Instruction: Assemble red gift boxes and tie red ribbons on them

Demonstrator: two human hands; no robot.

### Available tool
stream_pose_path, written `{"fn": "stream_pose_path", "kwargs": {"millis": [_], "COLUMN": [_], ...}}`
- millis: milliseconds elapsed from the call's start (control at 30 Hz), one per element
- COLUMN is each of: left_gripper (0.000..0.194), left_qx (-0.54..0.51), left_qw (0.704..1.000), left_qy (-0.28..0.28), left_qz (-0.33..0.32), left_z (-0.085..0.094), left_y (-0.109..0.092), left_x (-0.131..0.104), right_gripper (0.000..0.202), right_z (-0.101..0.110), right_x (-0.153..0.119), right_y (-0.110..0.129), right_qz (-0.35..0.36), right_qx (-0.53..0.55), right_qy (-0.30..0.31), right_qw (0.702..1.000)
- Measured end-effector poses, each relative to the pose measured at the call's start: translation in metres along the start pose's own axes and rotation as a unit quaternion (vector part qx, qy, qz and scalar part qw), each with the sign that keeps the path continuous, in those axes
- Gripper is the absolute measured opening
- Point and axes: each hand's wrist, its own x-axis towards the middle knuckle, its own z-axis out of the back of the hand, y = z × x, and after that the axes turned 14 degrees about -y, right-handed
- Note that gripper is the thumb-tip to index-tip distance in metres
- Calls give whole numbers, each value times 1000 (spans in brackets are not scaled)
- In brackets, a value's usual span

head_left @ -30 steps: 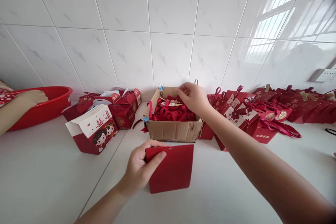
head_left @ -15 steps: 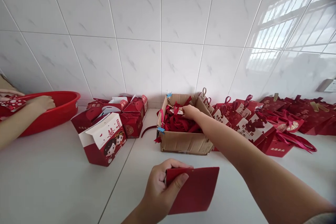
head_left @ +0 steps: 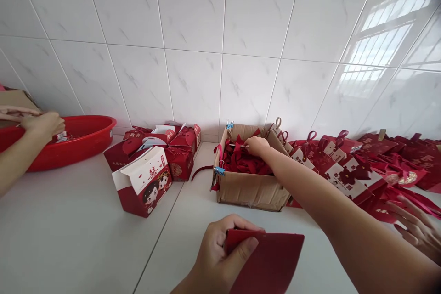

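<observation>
My left hand (head_left: 223,252) grips a flat piece of red card (head_left: 268,259) by its left edge, thumb on the near face, above the front of the counter. My right hand (head_left: 257,146) reaches into an open cardboard box (head_left: 253,190) filled with loose red ribbons (head_left: 241,158). Its fingers are bent down and closed among the ribbons, and whatever they pinch is hidden. Blue binder clips (head_left: 219,171) sit on the box's left side, with ribbon ends hanging there.
Folded red gift boxes (head_left: 182,161) and a white-topped one (head_left: 143,183) stand left. Red bags (head_left: 344,172) crowd the right. Far left, a co-worker's hands (head_left: 44,124) are over a red basin (head_left: 86,147). Another person's hand (head_left: 415,227) appears at right. Tiled wall (head_left: 193,78) behind.
The view has swung slightly left. My right hand stays in the ribbon box and my left keeps the red card. A person's hand has appeared at right; the co-worker's hands at left have shifted.
</observation>
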Motion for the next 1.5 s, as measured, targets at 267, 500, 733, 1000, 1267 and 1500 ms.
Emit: {"fn": "stream_pose_path", "kwargs": {"millis": [267,500,733,1000,1267,1500], "left_gripper": [28,26,17,21,35,54], "left_qx": [20,44,77,20,130,107], "left_qw": [998,995,973,989,941,940], "left_qy": [33,41,31,49,-52,14], "left_qz": [-55,-78,-216,-137,-307,-324], "left_z": [3,2,-1,-4,-2,-4], "left_y": [5,0,14,23,33,16], "left_x": [5,2,-2,1,5,6], "right_gripper": [23,23,10,10,12,15], "right_z": [26,104,122,58,31,29], "right_x": [-11,-96,-232,-263,-267,-271], "right_y": [-3,-30,-26,7,15,31], "right_qz": [-11,-33,-95,-30,-43,57], "right_qx": [63,173,573,566,574,536], "right_qy": [-120,-397,-552,-357,-345,-329], "right_qw": [991,901,598,743,742,775]}}
